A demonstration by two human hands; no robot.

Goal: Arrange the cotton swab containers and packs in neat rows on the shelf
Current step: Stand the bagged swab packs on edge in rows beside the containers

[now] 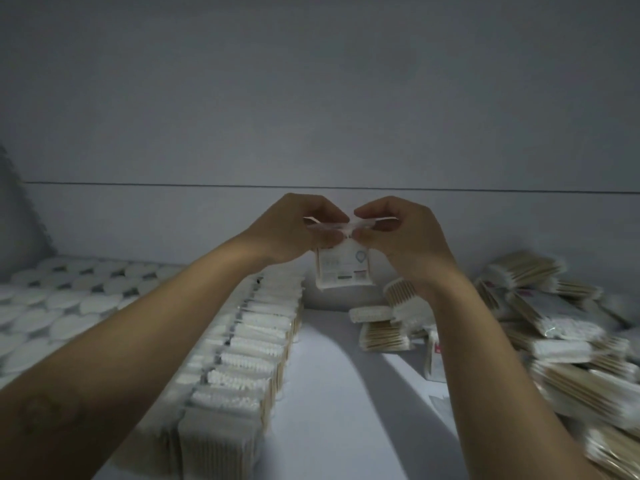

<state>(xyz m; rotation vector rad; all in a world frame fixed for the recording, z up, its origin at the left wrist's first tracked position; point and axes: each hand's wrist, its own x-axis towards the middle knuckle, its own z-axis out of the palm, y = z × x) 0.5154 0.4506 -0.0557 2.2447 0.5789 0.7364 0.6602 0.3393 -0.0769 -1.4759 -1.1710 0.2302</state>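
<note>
Both my hands are raised over the back of the white shelf [329, 375], holding one cotton swab pack [343, 268] by its top edge. My left hand [294, 230] pinches the pack's upper left, my right hand [401, 233] its upper right. The pack hangs upright with its printed label facing me. Below my left forearm a neat row of upright swab packs [249, 344] runs from the front toward the back wall. A loose pile of swab packs [554, 327] with wooden sticks lies at the right.
Round white lids of swab containers [59, 306] fill the left part of the shelf in rows. A few loose packs [388, 323] lie under my right wrist. The grey back wall [311, 133] stands close behind my hands. A bare strip of shelf runs between the row and the pile.
</note>
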